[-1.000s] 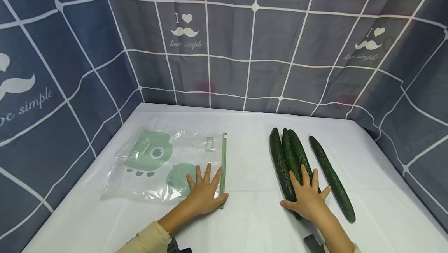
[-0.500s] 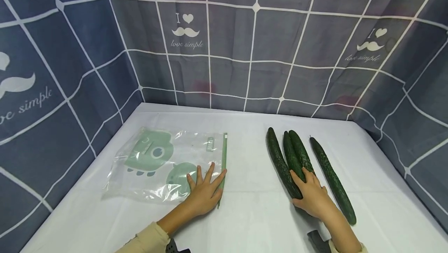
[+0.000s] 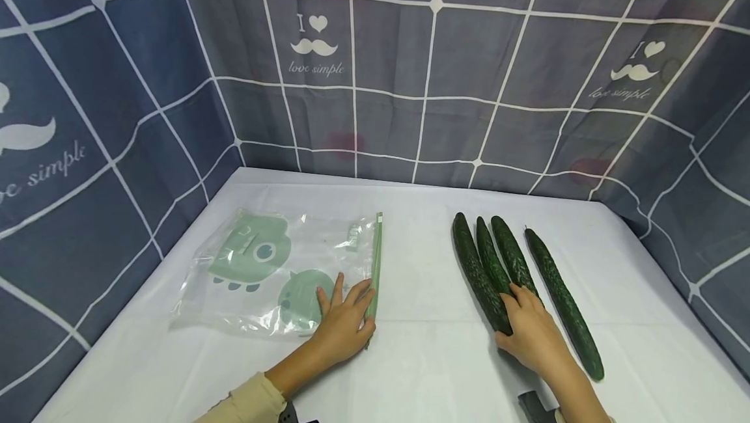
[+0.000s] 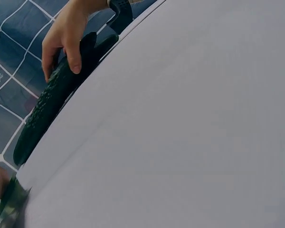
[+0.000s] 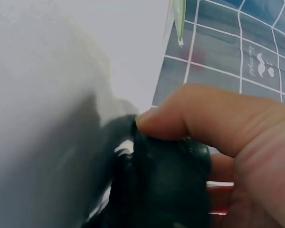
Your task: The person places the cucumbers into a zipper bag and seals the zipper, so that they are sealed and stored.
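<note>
In the head view, a clear zip bag [image 3: 316, 241] with green dinosaur prints and a green strip along its right edge lies flat on the left. My left hand [image 3: 346, 328] is at that strip, thumb and forefinger bent about it. On the right several dark green cucumbers lie side by side. My right hand [image 3: 533, 332] curls over the near ends of the left ones; which it grips is partly hidden. In the right wrist view, a cucumber [image 5: 171, 175] sits between thumb and fingers. The left wrist view shows the right hand [image 4: 66, 42] over a cucumber [image 4: 47, 104].
One cucumber [image 3: 565, 306] lies apart, just right of the right hand. A white cloth [image 3: 422, 358] covers the table. Grey and blue checked curtains [image 3: 387, 52] stand close around its back and sides.
My right hand's spread fingers have curled in over the cucumbers, which have fanned apart a little. My left hand's fingers have gone from spread to bent at the bag's green strip.
</note>
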Demonstrator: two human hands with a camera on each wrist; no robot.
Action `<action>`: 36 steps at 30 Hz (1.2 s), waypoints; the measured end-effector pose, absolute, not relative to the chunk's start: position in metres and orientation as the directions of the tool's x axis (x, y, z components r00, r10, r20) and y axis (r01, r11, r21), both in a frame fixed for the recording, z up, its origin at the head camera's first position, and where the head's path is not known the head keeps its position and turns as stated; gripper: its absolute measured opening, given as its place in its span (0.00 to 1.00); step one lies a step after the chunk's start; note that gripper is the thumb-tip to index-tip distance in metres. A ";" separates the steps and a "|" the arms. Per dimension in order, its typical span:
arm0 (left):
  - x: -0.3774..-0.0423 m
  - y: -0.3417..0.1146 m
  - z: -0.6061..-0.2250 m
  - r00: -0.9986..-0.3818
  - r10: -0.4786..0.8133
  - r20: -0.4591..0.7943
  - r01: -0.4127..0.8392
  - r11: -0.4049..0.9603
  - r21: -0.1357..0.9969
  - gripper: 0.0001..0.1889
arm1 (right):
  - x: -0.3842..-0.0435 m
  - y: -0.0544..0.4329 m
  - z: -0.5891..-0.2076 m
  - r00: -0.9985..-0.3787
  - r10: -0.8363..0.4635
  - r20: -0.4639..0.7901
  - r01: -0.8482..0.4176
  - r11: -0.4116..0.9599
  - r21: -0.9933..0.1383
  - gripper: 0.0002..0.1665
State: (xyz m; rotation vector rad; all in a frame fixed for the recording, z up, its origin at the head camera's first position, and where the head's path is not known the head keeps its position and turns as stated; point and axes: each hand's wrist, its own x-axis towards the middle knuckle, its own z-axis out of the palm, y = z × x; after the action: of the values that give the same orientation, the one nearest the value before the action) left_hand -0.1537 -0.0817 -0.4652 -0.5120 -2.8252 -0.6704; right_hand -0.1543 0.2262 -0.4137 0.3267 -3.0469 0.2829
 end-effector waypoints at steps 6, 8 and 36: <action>-0.154 -0.080 -0.464 -0.912 0.283 0.297 0.384 0.844 0.373 0.25 | -0.152 0.239 -0.405 -0.972 -0.172 0.163 -0.209 0.947 -0.245 0.39; -0.154 -0.080 -0.463 -0.909 0.282 0.308 0.387 0.844 0.370 0.25 | -0.153 0.246 -0.400 -0.980 -0.136 0.149 -0.172 0.947 -0.270 0.39; -0.153 -0.079 -0.465 -0.904 0.283 0.321 0.372 0.890 0.263 0.27 | -0.167 0.275 -0.417 -0.765 0.157 0.625 -0.283 0.790 -0.545 0.27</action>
State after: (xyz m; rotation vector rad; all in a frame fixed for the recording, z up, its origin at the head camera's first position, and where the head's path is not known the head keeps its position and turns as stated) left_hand -0.1534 -0.0788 -0.4651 -0.4918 -2.7829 -0.4661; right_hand -0.1675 0.2747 -0.4169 0.0930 -2.2954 0.8388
